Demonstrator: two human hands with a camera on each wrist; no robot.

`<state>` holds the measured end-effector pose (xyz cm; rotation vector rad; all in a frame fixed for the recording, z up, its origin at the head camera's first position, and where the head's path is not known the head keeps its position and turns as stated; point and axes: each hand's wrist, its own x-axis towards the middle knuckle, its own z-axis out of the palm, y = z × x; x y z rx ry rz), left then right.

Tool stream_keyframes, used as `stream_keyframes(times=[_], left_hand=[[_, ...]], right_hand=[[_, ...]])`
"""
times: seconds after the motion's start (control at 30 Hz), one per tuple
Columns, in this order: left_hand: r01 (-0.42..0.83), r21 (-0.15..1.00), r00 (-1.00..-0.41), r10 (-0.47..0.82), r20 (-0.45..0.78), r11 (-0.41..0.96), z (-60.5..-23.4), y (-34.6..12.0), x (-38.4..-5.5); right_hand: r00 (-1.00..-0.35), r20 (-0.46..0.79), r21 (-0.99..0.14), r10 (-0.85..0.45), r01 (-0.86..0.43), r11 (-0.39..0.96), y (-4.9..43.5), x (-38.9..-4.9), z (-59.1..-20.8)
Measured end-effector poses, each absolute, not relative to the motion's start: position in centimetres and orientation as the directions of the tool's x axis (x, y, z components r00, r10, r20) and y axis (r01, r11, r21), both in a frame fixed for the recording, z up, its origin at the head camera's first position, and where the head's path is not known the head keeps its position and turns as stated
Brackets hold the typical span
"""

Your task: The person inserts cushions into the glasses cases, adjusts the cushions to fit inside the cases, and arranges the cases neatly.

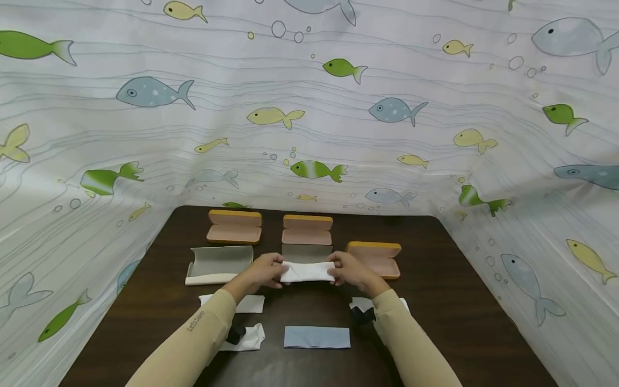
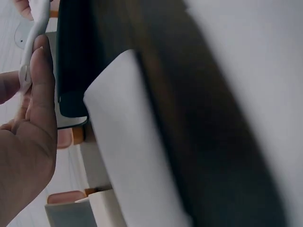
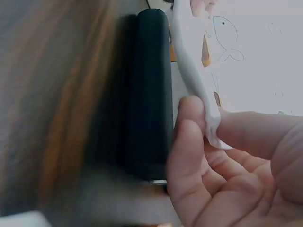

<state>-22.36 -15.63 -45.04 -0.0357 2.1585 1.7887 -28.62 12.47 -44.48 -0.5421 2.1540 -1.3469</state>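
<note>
Dark table (image 1: 450, 301), fingers (image 2: 41, 80) pinching white cloth (image 1: 307, 272); sleeve (image 1: 191, 338) lettered "Lets…"

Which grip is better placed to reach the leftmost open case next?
Probably the left grip: it is beside the leftmost open case, while the right grip is across the white cloth. Both pinch that cloth, so the left would likely release it first.
</note>
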Motion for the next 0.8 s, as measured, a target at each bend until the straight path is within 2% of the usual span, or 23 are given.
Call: stream_keyframes(times=[0.13,0.23,0.47,0.63,0.8], left_hand=[[-0.208,0.948,-0.960,0.133,-0.245,0.243,-44.0,-15.3,-24.6],[-0.191,0.932,-0.971,0.078,-0.224,0.308,-43.6,-15.2,-25.4],[-0.097,0.891,-0.991,0.036,-0.126,0.443,-44.5,-15.4,-25.4],[-0.061,0.866,-0.995,0.036,-0.091,0.496,-45.5,-15.3,-24.9],[0.004,0.786,-0.999,0.040,-0.026,0.618,-45.7,-15.4,-24.5]], right_hand=[[-0.825,-0.191,-0.888,-0.533,-0.086,0.452,11.8,-30.5,-43.4],[-0.834,-0.181,-0.867,-0.521,-0.115,0.485,11.5,-31.3,-43.3],[-0.863,-0.136,-0.811,-0.487,-0.185,0.555,10.7,-31.1,-43.8],[-0.882,-0.076,-0.722,-0.465,-0.273,0.636,10.3,-30.1,-44.7],[-0.877,-0.002,-0.617,-0.480,-0.377,0.691,9.6,-29.7,-45.4]])
